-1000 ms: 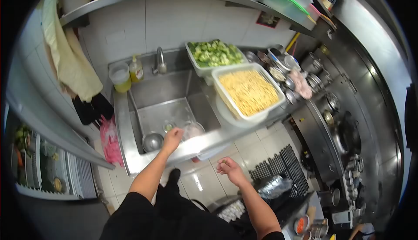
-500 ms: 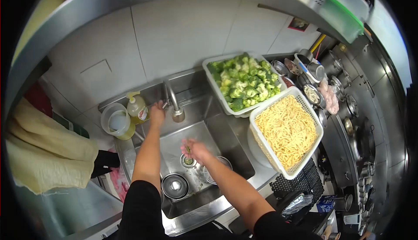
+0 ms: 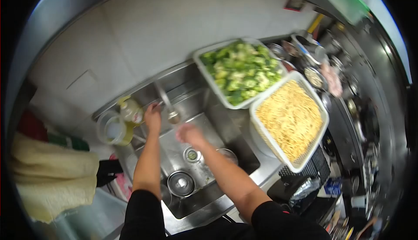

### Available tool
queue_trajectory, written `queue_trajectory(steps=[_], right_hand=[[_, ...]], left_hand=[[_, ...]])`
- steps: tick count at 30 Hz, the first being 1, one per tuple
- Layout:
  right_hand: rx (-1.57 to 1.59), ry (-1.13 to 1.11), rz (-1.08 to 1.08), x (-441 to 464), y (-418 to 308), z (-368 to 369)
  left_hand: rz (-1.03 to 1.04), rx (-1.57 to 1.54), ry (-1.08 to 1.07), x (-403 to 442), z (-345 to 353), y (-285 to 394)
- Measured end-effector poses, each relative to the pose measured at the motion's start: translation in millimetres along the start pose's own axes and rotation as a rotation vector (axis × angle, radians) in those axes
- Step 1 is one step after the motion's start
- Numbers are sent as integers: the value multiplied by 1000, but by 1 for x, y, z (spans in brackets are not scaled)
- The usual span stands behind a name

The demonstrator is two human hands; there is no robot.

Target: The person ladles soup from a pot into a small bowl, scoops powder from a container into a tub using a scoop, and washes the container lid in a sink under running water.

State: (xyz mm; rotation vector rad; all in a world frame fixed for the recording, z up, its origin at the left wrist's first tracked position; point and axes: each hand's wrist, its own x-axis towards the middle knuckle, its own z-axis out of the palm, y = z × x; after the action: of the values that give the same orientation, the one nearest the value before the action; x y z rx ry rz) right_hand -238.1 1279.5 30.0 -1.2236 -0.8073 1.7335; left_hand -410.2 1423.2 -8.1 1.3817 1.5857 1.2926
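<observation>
A metal faucet (image 3: 164, 96) rises from the back rim of a steel sink (image 3: 237, 142). My left hand (image 3: 153, 116) is closed on the faucet's handle, at the left of the spout. Just below the faucet's head is my right hand (image 3: 190, 135), blurred by motion, its fingers too smeared to read. Under it, the sink floor shows a drain (image 3: 191, 154) with green bits in it. A round metal bowl (image 3: 180, 184) sits nearer the sink's front. To the left of my left hand stand a soap bottle (image 3: 131, 111) and a clear container (image 3: 114, 129) with yellow liquid.
Right of the sink are a basket of broccoli (image 3: 244, 70) and a basket of noodles (image 3: 289, 120). A yellow cloth (image 3: 56, 170) hangs at the left. Several metal bowls and pots crowd the far right, and a shelf edge (image 3: 56, 9) curves overhead.
From beyond the sink's front edge, both hands have moved forward over the sink. My left hand has closed on the faucet handle; my right has come up under the spout. The view has shifted.
</observation>
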Motion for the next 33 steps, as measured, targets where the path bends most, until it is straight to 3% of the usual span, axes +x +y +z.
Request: queue_trajectory(steps=[2,5,8,11,13,16,17,18,20,21,23,24,25,27,28,30,31,33], right_hand=[[-1017,274,-281,-37,8,-8],[-1039,308,-371,-110,27,-47],[-1065,383,-404,-213,58,-99],[-1080,531,-205,-370,59,-121],[-1028,665,-97,-474,84,-131],[-819,1038,88,-630,106,-95],[-700,1187,156,-679,121,-75],[-582,1307,11,-719,171,-71],[85,1415,-77,-785,283,-56],[-437,1495,315,-818,309,-25],[-716,1324,898,-859,380,37],[-499,1510,748,-864,421,68],[-294,1680,584,-878,452,89],[-181,1665,730,-910,467,135],[-105,1732,702,-926,478,150],[-238,1929,629,-965,494,172],[-256,2011,739,-985,479,176],[-121,2127,733,-1027,472,166]], left_hand=[[261,316,-34,-22,-9,3],[302,539,-78,-48,-14,-19],[265,271,-93,-127,-23,12],[258,31,-191,-232,-16,43],[414,138,-299,-300,3,33],[268,-136,-778,-428,31,89],[352,-127,-912,-466,37,117],[438,-124,-1038,-507,40,135],[625,-150,-1223,-574,50,152],[637,-133,-1286,-608,55,160],[691,-192,-1455,-674,50,196],[573,-204,-1560,-708,46,206],[592,-219,-1596,-744,45,209],[700,-275,-1709,-807,41,207],[695,-311,-1778,-838,33,206],[723,-310,-1927,-895,18,198],[731,-293,-1993,-918,9,196],[955,-360,-2031,-957,-10,202]])
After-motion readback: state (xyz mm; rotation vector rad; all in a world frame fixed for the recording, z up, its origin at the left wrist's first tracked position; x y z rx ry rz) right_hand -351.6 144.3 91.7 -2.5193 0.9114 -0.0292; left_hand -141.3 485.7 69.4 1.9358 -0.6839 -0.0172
